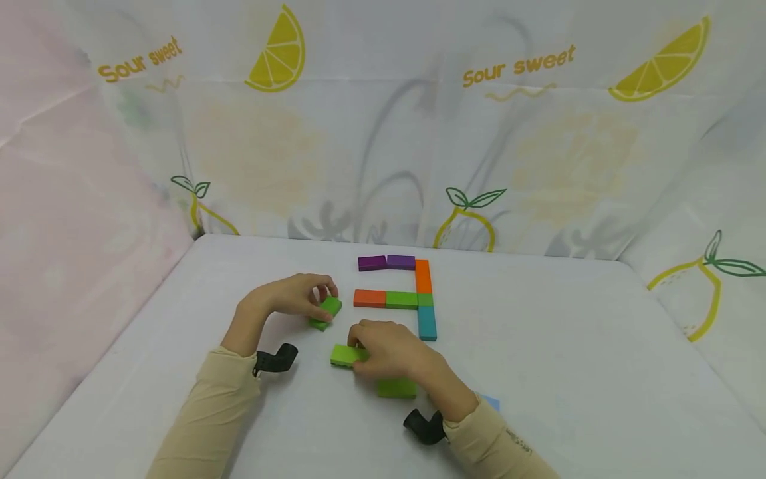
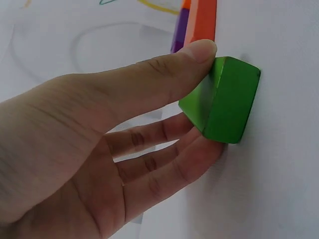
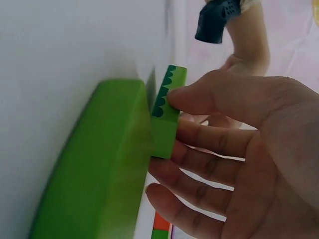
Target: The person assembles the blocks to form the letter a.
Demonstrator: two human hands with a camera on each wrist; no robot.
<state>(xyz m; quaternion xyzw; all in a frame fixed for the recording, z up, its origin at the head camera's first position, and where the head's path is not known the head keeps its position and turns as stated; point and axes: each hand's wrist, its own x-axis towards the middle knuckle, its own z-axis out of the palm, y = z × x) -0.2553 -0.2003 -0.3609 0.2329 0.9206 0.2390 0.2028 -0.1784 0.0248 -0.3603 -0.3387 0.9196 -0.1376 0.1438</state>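
Note:
My left hand (image 1: pixel 293 295) pinches a green block (image 1: pixel 331 305) between thumb and fingers; in the left wrist view that block (image 2: pixel 233 102) is tilted and close to the white tabletop. Nearer the front, my right hand (image 1: pixel 389 347) grips a light green block (image 1: pixel 344 356) at its right end. Its side shows a dark green scalloped edge in the right wrist view, where the thumb presses the block (image 3: pixel 167 127). Partly below the right hand lies another green block (image 1: pixel 396 388), which looms large in the right wrist view.
Beyond the hands, an orange-red block (image 1: pixel 369 299), a green block (image 1: pixel 401 301), a teal block (image 1: pixel 427 323), an orange block (image 1: pixel 423 276) and two purple blocks (image 1: pixel 372 263) form a connected line. A light blue piece (image 1: pixel 492 402) shows beside the right wrist.

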